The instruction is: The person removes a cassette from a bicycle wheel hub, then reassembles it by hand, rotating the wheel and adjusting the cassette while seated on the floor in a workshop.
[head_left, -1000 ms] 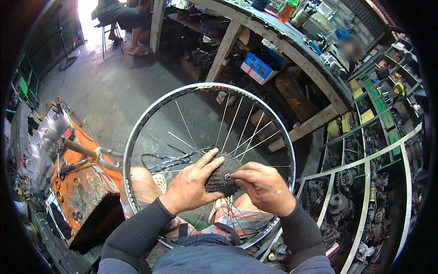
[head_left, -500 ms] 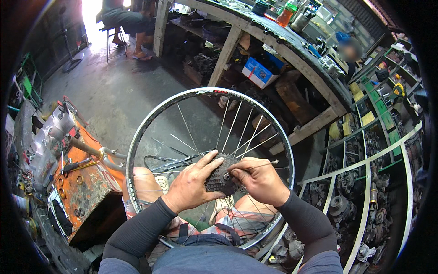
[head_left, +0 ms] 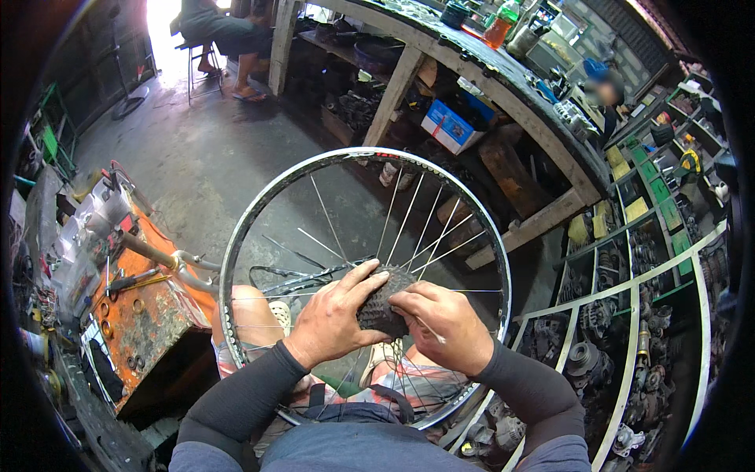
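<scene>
A bicycle wheel (head_left: 243,207) with a bare rim stands tilted across my lap. At its hub is a dark, greasy cassette of sprockets (head_left: 381,315). My left hand (head_left: 334,315) grips the cassette from the left, with fingers over its top and the thumb below. Close to the hub's centre, my right hand (head_left: 448,322) is closed in a pinch on a thin stick (head_left: 432,332) with a pale tip, which slants down across the palm side. The fingers hide the axle and the stick's other end.
On the left stands an orange, worn box (head_left: 161,334) with rings and a screwdriver on top, beside a metal fork-like tube (head_left: 157,256). A workbench (head_left: 472,75) runs along the back. Shelves (head_left: 629,315) of metal parts line the right. Two other people are farther off.
My right hand has turned, so the stick that pointed up to the right now points down to the right. Its fingers now cover the axle end. My left hand keeps its grip.
</scene>
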A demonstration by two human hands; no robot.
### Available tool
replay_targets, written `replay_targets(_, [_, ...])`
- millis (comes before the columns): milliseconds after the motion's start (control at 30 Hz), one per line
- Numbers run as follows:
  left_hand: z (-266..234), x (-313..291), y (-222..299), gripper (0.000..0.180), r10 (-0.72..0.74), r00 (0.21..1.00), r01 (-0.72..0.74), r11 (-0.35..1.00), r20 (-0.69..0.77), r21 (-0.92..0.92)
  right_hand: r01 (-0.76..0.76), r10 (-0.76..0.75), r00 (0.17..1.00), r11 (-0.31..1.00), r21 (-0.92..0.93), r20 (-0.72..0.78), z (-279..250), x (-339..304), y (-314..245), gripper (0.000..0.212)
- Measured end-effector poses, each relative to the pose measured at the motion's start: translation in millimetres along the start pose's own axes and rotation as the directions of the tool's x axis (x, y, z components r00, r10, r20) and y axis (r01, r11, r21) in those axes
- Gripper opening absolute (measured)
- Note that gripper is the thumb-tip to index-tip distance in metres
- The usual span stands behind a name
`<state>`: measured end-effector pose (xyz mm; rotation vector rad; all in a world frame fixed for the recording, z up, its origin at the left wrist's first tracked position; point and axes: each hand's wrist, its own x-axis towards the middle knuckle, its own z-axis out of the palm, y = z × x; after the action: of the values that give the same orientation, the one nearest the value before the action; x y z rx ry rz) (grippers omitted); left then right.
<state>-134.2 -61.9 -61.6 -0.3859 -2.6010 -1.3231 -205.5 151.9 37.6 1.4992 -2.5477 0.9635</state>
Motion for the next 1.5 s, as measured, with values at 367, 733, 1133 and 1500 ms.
replay_targets(367, [-1.7,0.5,-5.6,0.102,0.046,0.997,-0.046,0.999,-0.059,0.007,-0.045,0.050,0.994,0.998,0.051,-0.095,9.9,-10.7,6.6,0.019])
replay_targets(733, [-3.7,0.7,-3.1,0.102,0.007,1.000,-0.007,1.000,-0.018,0.000,-0.393,0.411,0.910,0.809,0.438,0.058,6.7,-17.3,21.5,0.018])
replay_targets(1133, [-1.3,0.2,-1.3,0.106,0.020,1.000,-0.020,1.000,0.001,-0.001,-0.140,0.154,0.978,0.985,0.104,-0.144,-4.3,-10.7,-11.8,0.013])
replay_targets(1500, [-3.3,0.5,-3.9,0.104,-0.004,0.999,0.007,0.998,0.041,-0.064,-0.027,0.028,0.992,1.000,-0.014,0.119,-15.8,16.4,-5.4,0.014])
